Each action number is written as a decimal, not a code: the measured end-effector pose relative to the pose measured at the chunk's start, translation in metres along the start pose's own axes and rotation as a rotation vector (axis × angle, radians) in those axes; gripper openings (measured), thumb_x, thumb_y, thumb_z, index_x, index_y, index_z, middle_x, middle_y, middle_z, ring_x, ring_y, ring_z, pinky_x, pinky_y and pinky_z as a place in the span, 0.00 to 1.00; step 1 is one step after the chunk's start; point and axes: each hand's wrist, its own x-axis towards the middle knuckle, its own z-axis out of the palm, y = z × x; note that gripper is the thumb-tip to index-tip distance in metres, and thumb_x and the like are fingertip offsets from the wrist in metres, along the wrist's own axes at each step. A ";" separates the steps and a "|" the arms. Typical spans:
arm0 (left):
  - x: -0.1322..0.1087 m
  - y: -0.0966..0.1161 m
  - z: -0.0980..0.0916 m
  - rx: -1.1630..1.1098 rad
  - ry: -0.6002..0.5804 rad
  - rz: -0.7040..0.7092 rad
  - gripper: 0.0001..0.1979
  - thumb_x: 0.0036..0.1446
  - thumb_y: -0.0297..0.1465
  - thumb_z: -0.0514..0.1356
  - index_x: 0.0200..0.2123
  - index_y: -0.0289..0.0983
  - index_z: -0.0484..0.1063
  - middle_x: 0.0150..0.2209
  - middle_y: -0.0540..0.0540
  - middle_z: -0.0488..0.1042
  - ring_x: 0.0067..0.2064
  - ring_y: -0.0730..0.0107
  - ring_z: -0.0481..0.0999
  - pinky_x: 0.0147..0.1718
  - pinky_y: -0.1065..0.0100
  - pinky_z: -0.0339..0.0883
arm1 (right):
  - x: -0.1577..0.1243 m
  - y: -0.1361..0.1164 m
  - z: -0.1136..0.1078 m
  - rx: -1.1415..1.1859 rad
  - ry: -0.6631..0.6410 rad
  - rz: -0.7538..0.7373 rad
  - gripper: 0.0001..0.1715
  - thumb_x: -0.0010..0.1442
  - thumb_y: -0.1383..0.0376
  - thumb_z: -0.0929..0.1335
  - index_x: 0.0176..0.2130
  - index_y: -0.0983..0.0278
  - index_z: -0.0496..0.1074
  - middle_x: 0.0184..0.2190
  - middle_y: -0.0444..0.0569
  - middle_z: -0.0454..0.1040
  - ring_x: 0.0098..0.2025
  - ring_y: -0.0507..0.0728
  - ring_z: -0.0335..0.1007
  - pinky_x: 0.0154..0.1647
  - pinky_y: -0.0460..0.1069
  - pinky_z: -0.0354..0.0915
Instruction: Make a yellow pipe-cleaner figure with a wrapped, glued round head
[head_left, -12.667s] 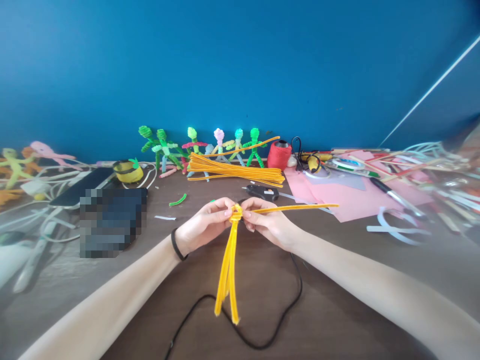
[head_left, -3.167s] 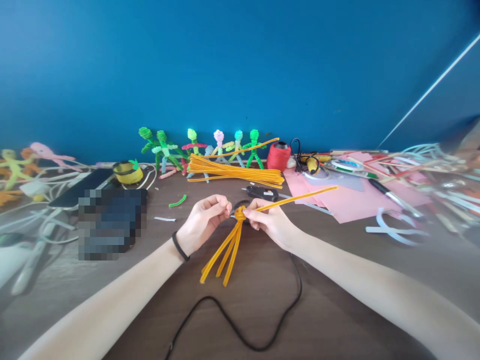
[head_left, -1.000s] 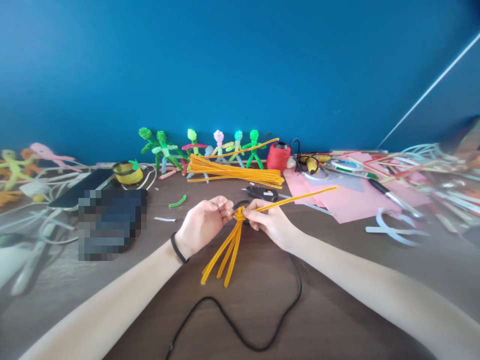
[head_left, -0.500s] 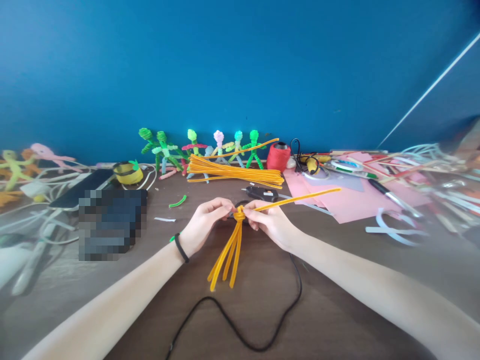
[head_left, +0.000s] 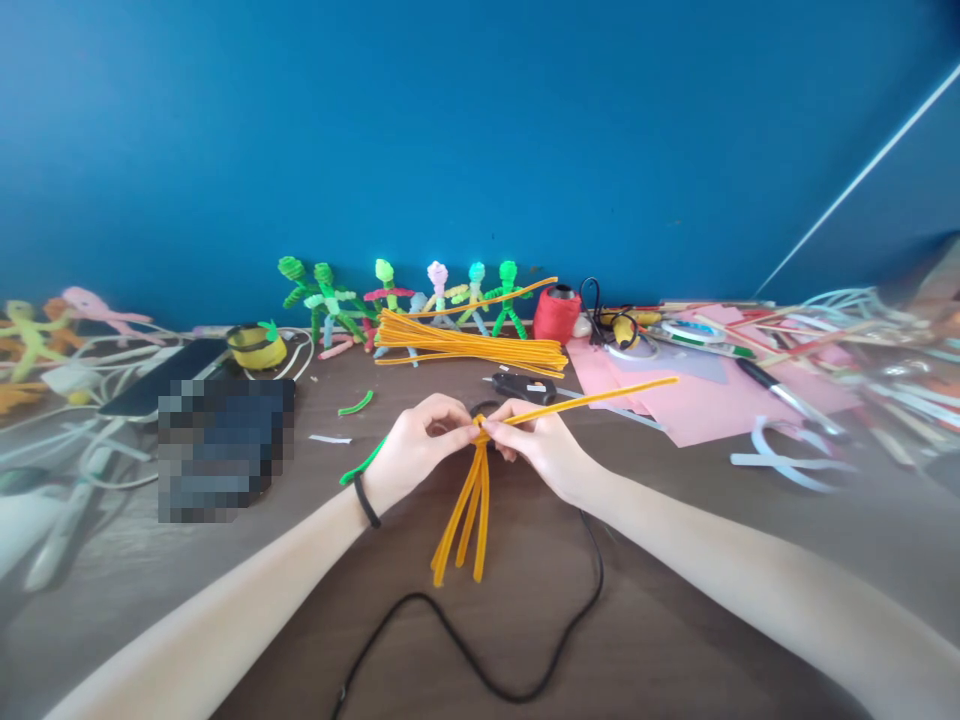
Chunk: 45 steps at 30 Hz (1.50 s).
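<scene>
Both hands meet at the knotted top of a bunch of orange pipe cleaners point(head_left: 471, 505), whose loose ends hang down and fan out above the table. My left hand point(head_left: 427, 435) pinches the knot from the left, thumb and finger closed over it. From the other side my right hand point(head_left: 541, 440) pinches the same bunch close to the knot. One long pipe cleaner end point(head_left: 600, 401) sticks out from there, up and to the right. The fingertips hide most of the knot. Behind the hands lies a pile of orange pipe cleaners point(head_left: 472, 345).
Small pipe-cleaner figures point(head_left: 508, 300) stand along the blue wall. A red spool point(head_left: 557, 315), a black glue gun point(head_left: 521, 388) and pink paper point(head_left: 686, 405) lie behind and right. Leftward are a phone point(head_left: 166, 378) and yellow tape point(head_left: 256, 346). A black cord point(head_left: 487, 680) curves in front.
My left hand has shifted slightly right, its thumb now over the knot. The hanging ends have swung a little to the right. My right hand has barely moved.
</scene>
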 end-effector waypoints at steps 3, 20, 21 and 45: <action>0.000 0.000 0.002 0.023 0.045 0.020 0.08 0.45 0.35 0.60 0.23 0.36 0.70 0.33 0.46 0.69 0.35 0.68 0.69 0.35 0.68 0.63 | 0.000 -0.001 0.001 -0.029 0.018 -0.011 0.13 0.47 0.57 0.70 0.25 0.65 0.67 0.18 0.40 0.65 0.21 0.48 0.59 0.25 0.46 0.57; -0.001 -0.003 0.003 0.110 0.066 0.046 0.06 0.47 0.34 0.60 0.25 0.37 0.69 0.30 0.48 0.72 0.33 0.68 0.70 0.35 0.68 0.62 | 0.000 0.001 0.001 -0.021 0.031 0.004 0.14 0.46 0.57 0.70 0.25 0.65 0.68 0.18 0.41 0.65 0.21 0.48 0.60 0.25 0.47 0.59; -0.001 -0.004 0.003 0.112 0.064 0.050 0.06 0.47 0.34 0.59 0.25 0.37 0.69 0.30 0.48 0.72 0.33 0.68 0.70 0.35 0.68 0.62 | 0.000 0.001 0.001 -0.020 0.028 0.006 0.14 0.46 0.56 0.70 0.25 0.65 0.68 0.18 0.41 0.65 0.21 0.48 0.60 0.25 0.47 0.59; -0.001 -0.001 0.003 -0.068 0.051 -0.034 0.07 0.47 0.34 0.60 0.25 0.36 0.72 0.35 0.45 0.74 0.38 0.65 0.71 0.39 0.67 0.63 | 0.001 0.004 0.000 -0.007 0.034 0.000 0.14 0.46 0.57 0.70 0.25 0.65 0.67 0.19 0.41 0.65 0.21 0.48 0.60 0.25 0.47 0.58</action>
